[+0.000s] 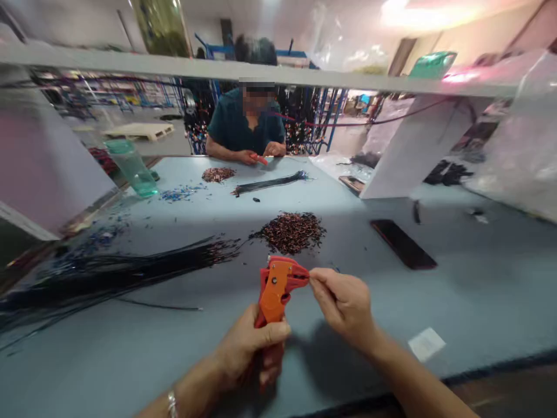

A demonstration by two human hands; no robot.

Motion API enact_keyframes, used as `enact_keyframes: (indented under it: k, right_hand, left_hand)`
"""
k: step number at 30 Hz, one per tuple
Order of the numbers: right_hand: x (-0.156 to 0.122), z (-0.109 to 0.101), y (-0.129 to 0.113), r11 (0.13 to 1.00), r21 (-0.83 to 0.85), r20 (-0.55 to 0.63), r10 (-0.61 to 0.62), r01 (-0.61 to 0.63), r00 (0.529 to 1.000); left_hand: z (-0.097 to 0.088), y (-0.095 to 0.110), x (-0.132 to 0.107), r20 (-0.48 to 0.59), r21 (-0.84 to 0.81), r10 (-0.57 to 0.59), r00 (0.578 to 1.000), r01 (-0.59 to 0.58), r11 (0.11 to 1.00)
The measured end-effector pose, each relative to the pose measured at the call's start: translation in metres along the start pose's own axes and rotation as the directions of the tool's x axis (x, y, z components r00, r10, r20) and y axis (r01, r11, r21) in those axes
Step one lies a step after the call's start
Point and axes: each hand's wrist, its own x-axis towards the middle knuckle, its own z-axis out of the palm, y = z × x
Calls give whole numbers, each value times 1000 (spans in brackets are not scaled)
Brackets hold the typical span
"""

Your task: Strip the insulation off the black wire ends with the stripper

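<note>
My left hand point(250, 348) is wrapped round the handles of an orange and red wire stripper point(278, 284), held upright above the blue table point(478, 290). My right hand point(343, 302) pinches something small at the tool's jaws; I cannot make out what it is. Just beyond the tool lies a pile of small reddish-brown wire pieces point(292, 231). A long bundle of thin black wires point(113, 273) stretches across the table to the left.
A dark phone point(402, 244) lies to the right, and a white paper scrap point(426, 343) sits near the front edge. Across the table a person in a dark shirt point(246, 125) works with another bundle point(270, 183) and pile point(217, 173). A green bottle point(133, 168) stands at the left.
</note>
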Motion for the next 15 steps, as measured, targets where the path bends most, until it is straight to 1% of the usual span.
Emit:
enact_keyframes:
  k: [3, 7, 11, 13, 15]
  right_hand:
    - [1, -2, 8, 998, -12, -13, 60, -60, 998]
    - [2, -2, 16, 989, -27, -24, 144, -144, 989]
    - [0, 1, 19, 983, -3, -7, 185, -185, 983]
    - [-1, 2, 18, 979, 18, 8, 201, -201, 980]
    - [-2, 3, 15, 975, 42, 36, 217, -218, 976]
  left_hand:
    - [-1, 6, -2, -36, -59, 32, 999, -35, 998]
    - [-3, 19, -5, -79, -83, 147, 986, -154, 985]
    - [-6, 25, -4, -118, -28, 280, 953, -285, 958]
    - [-8, 25, -3, -130, 14, 328, 936, -329, 944]
    - [-10, 25, -2, -151, 57, 354, 923, -349, 935]
